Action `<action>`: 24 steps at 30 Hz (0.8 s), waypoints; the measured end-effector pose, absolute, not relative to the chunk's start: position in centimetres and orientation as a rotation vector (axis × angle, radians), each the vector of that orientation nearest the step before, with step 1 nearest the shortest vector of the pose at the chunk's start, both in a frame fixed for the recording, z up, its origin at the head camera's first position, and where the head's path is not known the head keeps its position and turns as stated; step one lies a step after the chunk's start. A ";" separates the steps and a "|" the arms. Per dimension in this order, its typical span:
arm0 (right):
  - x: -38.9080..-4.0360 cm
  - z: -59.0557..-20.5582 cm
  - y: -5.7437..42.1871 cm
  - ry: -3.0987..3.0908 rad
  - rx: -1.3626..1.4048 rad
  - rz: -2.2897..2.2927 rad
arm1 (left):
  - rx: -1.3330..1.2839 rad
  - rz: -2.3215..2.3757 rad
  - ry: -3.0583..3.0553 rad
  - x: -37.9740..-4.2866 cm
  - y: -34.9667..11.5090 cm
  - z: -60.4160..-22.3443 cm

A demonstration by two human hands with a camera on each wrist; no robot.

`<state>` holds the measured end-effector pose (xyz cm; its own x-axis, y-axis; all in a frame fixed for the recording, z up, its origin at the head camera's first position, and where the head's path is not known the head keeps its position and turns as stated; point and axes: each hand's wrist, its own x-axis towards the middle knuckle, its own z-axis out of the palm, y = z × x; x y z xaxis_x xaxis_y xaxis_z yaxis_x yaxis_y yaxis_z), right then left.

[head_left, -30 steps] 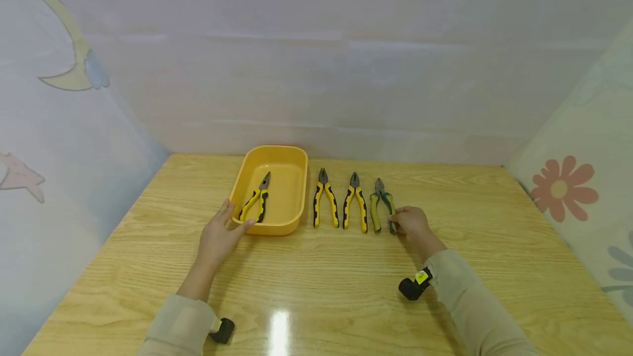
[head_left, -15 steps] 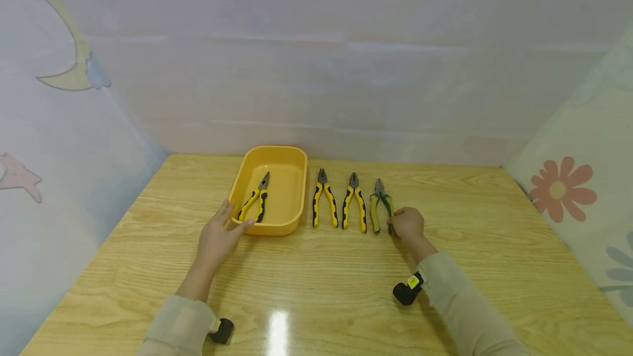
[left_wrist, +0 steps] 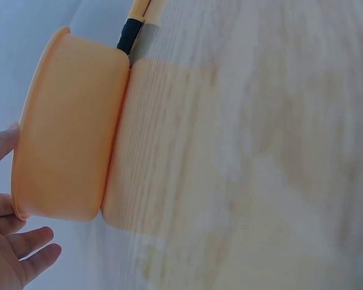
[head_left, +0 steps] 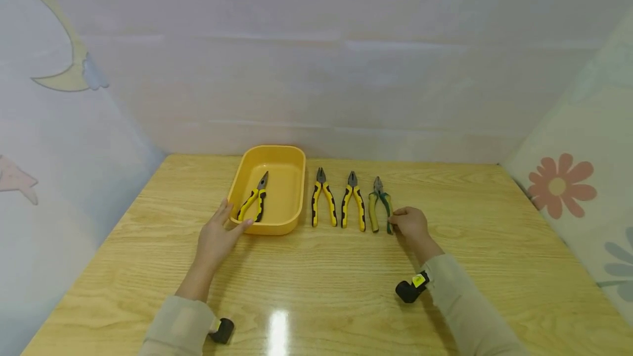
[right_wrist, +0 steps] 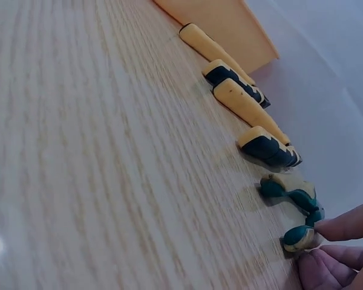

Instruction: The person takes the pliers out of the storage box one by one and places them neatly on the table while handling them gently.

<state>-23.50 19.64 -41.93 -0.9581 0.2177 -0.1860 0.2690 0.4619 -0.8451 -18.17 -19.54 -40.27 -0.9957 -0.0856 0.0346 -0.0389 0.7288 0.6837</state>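
Observation:
My left hand point(head_left: 216, 240) rests at the near left corner of a yellow plastic tray point(head_left: 274, 229), thumb and fingers spread along its rim. Inside lie long-nose pliers point(head_left: 262, 198) with yellow and black handles. At the right end of a row of pliers, the green-handled pliers point(head_left: 373, 214) lie on the table with their handles apart. My right hand point(head_left: 412, 227) pinches the end of their right handle; the right wrist view shows fingertips point(right_wrist: 342, 225) at that grip. Left of them lie two combination pliers point(head_left: 314, 207) with yellow and black handles.
The wooden table point(head_left: 306, 284) ends at a pale cloth wall point(head_left: 316, 92) at the back. Printed cloth walls stand at both sides, with a moon point(head_left: 74, 59) on the left and a red flower point(head_left: 568, 191) on the right. Small black cameras point(head_left: 409, 291) sit on both wrists.
The right hand and wrist have shifted only slightly, staying at the green handle. The left hand, tray and pliers keep their places; the whole view has drifted a little.

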 end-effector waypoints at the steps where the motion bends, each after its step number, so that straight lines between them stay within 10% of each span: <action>1: -23.4 -41.9 19.7 2.630 0.433 -1.572 | 0.104 -1.134 -2.861 -18.2 -19.5 -40.3; 24: -23.2 -41.9 16.5 2.297 0.243 -1.983 | 0.125 -1.120 -2.898 -18.2 -19.5 -40.0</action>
<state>-23.22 16.50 -41.86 -0.9826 0.0571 -0.1768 0.1832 0.1407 -0.9729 -18.22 -19.52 -40.01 -0.9962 -0.0866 0.0016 -0.0630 0.7374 0.6725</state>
